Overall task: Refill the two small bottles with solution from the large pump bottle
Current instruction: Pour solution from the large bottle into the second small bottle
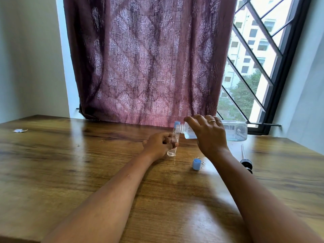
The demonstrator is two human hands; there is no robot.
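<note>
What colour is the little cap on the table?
Light blue. The cap lies on the table, clear in the head view.

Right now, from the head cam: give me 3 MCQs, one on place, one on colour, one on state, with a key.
1. Where does the loose cap lie?
A. on the table, near the right wrist
B. on the big bottle
C. in the left hand

2. What colour is that cap?
A. red
B. blue
C. black

3. How is the big bottle held?
A. upright
B. upside down on the table
C. tipped on its side, neck at the small bottle's mouth

Key:
1 A, it lies on the table by the right wrist.
2 B, it is plainly blue.
3 C, the right hand holds it sideways, neck over the small bottle that the left hand steadies.
</note>
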